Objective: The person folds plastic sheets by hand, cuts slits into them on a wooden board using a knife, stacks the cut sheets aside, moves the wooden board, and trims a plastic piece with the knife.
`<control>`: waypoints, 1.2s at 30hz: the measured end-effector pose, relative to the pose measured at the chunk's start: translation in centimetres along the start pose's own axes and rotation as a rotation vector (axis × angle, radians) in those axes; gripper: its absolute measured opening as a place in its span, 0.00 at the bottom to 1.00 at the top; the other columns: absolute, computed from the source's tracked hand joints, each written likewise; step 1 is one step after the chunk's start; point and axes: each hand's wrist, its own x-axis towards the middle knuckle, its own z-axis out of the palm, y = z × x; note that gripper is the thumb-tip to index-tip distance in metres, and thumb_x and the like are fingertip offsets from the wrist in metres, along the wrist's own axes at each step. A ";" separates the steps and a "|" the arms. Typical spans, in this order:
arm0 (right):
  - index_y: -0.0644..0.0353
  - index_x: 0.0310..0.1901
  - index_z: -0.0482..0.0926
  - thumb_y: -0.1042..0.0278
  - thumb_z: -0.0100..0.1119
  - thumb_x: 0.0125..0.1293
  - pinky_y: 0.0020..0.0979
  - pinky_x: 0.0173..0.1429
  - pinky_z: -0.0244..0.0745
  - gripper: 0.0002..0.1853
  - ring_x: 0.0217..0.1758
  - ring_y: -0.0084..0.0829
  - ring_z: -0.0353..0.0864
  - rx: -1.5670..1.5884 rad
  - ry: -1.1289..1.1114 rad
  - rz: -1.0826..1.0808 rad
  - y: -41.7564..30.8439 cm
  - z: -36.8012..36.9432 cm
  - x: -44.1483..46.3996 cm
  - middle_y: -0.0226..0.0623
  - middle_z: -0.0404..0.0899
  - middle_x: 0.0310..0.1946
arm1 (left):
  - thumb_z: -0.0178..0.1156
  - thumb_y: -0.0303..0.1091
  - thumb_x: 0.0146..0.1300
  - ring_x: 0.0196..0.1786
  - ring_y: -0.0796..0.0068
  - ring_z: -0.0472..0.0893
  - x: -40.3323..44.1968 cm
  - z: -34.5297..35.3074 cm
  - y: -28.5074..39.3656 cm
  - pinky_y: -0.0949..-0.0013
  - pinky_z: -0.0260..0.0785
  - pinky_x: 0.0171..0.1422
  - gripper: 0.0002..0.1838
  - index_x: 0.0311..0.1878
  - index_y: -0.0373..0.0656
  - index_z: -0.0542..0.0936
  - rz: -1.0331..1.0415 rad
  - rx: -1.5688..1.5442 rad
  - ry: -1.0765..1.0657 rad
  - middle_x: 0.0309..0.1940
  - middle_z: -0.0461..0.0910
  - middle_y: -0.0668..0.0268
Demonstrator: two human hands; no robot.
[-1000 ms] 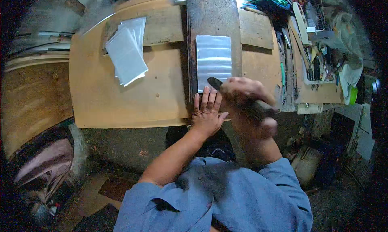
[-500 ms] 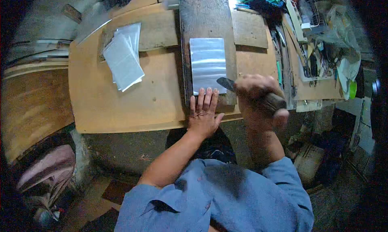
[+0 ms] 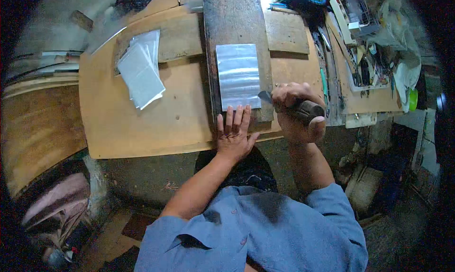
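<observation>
The left hand [image 3: 234,142] rests with straight, released fingers [image 3: 238,118] on the shiny sheet [image 3: 238,77]; the right hand [image 3: 291,94] grasps a knife [image 3: 310,111].

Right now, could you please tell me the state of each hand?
Left hand: open, touching the near edge of the shiny sheet.
Right hand: closed, holding a knife.

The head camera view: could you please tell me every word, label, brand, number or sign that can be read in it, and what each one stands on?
No readable text anywhere.
Shiny silver rectangular sheet: no lettering visible.
Fanned stack of pale rectangular sheets: none visible.
Dark-handled bladed tool: none discernible; partly covered.
Small items in the white plastic tray: too small and blurred to tell whether they bear any marks.
</observation>
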 end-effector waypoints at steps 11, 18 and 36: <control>0.61 0.34 0.68 0.23 0.54 0.49 0.37 0.42 0.62 0.39 0.32 0.33 0.64 -0.006 -0.001 0.063 -0.4 3.6 -1.2 0.36 0.66 0.28 | 0.62 0.58 0.49 0.72 0.57 0.48 -0.6 1.0 0.1 0.45 0.36 0.72 0.44 0.68 0.48 0.62 -0.016 0.044 -0.019 0.64 0.57 0.62; 0.65 0.34 0.70 0.25 0.54 0.50 0.36 0.38 0.61 0.40 0.28 0.34 0.64 -0.326 0.159 0.124 1.0 5.7 -1.6 0.37 0.68 0.26 | 0.61 0.52 0.49 0.72 0.53 0.46 -0.9 2.1 -0.6 0.40 0.35 0.72 0.36 0.61 0.44 0.68 -0.020 -0.043 -0.067 0.61 0.58 0.58; 0.65 0.41 0.73 0.34 0.60 0.50 0.38 0.46 0.64 0.35 0.38 0.35 0.67 0.009 -0.065 0.119 0.0 2.1 -1.1 0.40 0.69 0.33 | 0.62 0.59 0.49 0.73 0.58 0.49 -0.6 0.8 -0.1 0.46 0.35 0.72 0.47 0.70 0.49 0.58 -0.028 0.026 0.003 0.68 0.54 0.63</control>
